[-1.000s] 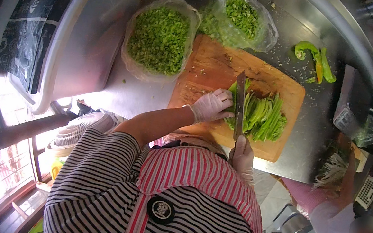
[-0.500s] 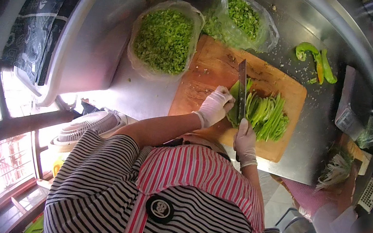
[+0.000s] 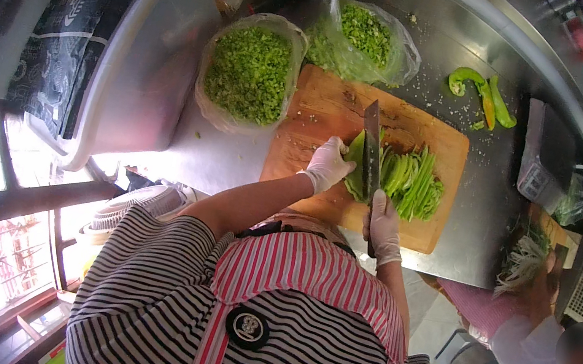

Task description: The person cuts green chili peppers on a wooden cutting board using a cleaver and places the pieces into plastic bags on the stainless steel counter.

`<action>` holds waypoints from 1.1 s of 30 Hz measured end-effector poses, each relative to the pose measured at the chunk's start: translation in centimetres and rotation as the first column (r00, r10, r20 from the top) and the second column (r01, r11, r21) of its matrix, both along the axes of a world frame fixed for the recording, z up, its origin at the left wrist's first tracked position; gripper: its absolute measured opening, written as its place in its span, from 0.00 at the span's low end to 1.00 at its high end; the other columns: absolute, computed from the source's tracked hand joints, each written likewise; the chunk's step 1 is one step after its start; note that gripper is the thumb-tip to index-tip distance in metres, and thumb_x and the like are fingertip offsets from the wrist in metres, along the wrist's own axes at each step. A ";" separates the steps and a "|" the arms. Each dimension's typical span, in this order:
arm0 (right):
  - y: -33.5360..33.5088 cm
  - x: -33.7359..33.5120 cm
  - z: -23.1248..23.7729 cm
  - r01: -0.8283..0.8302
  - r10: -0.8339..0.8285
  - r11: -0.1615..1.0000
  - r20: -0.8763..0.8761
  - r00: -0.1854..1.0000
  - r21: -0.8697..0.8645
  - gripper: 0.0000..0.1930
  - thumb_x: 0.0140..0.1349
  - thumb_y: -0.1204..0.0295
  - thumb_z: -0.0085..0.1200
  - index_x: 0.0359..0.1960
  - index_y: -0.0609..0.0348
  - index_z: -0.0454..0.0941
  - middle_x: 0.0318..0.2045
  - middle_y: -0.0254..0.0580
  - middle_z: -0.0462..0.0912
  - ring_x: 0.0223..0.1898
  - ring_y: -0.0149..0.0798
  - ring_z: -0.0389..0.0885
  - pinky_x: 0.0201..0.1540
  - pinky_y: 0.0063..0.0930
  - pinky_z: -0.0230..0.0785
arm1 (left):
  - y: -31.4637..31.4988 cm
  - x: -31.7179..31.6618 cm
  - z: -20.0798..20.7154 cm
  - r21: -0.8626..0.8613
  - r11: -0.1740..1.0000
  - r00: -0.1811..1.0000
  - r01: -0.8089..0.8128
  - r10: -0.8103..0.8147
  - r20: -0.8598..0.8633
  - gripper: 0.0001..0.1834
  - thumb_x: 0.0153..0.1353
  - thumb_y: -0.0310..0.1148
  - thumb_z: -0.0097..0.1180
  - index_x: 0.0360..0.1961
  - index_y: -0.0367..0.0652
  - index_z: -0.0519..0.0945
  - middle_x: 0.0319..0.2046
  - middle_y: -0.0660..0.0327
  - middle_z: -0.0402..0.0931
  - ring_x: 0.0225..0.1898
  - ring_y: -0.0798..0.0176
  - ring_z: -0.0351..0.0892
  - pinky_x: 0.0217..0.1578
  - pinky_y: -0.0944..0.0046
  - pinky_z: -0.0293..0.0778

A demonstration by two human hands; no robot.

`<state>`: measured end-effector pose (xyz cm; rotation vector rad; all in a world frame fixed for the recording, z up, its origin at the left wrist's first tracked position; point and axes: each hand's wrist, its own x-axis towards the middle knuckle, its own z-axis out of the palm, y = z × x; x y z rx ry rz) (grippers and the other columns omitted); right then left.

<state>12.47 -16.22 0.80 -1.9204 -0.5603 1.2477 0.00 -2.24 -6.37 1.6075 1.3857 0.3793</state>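
Note:
On a wooden cutting board (image 3: 326,114) lies a bundle of green pepper strips (image 3: 404,179). My right hand (image 3: 382,226), in a white glove, grips the handle of a cleaver (image 3: 372,148) whose blade stands across the left end of the strips. My left hand (image 3: 327,163), also gloved, presses down on the strips just left of the blade, fingers curled.
Two clear plastic bags of chopped green pepper, one (image 3: 248,71) left of the board and one (image 3: 362,36) behind it, sit on the steel counter (image 3: 483,214). Whole peppers (image 3: 480,90) lie at the back right beside a scale (image 3: 542,158). Another person (image 3: 550,341) works lower right.
The cleaver has shifted slightly along the strips while both hands stay on the board. My left hand still holds the bundle; the view has tilted a little.

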 end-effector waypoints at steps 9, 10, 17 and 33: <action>-4.7 -1.5 -2.8 -0.116 0.104 0.992 0.245 0.964 0.038 0.27 0.73 0.47 0.43 0.51 0.61 0.77 0.17 0.31 0.70 0.17 0.25 0.67 0.20 0.23 0.58 | -0.1 0.2 -0.7 0.008 1.000 0.999 -0.022 0.022 0.039 0.24 0.49 0.36 0.71 0.40 0.35 0.72 0.29 0.47 0.79 0.33 0.49 0.80 0.37 0.56 0.76; -4.8 -1.5 -2.9 -0.135 0.114 0.990 0.303 0.946 0.047 0.27 0.73 0.47 0.43 0.51 0.61 0.77 0.19 0.35 0.73 0.18 0.28 0.69 0.22 0.25 0.61 | -0.2 0.3 -1.3 0.044 0.999 0.998 -0.017 0.014 0.054 0.24 0.49 0.37 0.71 0.40 0.35 0.72 0.29 0.48 0.78 0.32 0.49 0.80 0.36 0.56 0.76; -3.2 -1.7 -0.3 -0.179 0.212 0.972 0.242 0.947 -0.153 0.26 0.74 0.52 0.41 0.55 0.66 0.75 0.40 0.67 0.82 0.44 0.64 0.80 0.49 0.43 0.71 | 0.0 -0.7 -0.2 -0.153 0.988 0.994 0.015 0.001 0.105 0.21 0.51 0.38 0.69 0.40 0.36 0.76 0.34 0.47 0.80 0.39 0.51 0.81 0.43 0.57 0.76; -1.4 -1.3 -1.4 -0.082 0.058 0.990 0.195 0.979 0.118 0.26 0.73 0.46 0.42 0.42 0.60 0.75 0.14 0.28 0.67 0.12 0.24 0.62 0.14 0.22 0.55 | 0.7 -0.3 3.8 -0.328 0.943 0.984 -0.047 0.101 0.148 0.17 0.56 0.28 0.66 0.41 0.33 0.71 0.28 0.53 0.77 0.25 0.60 0.80 0.21 0.60 0.79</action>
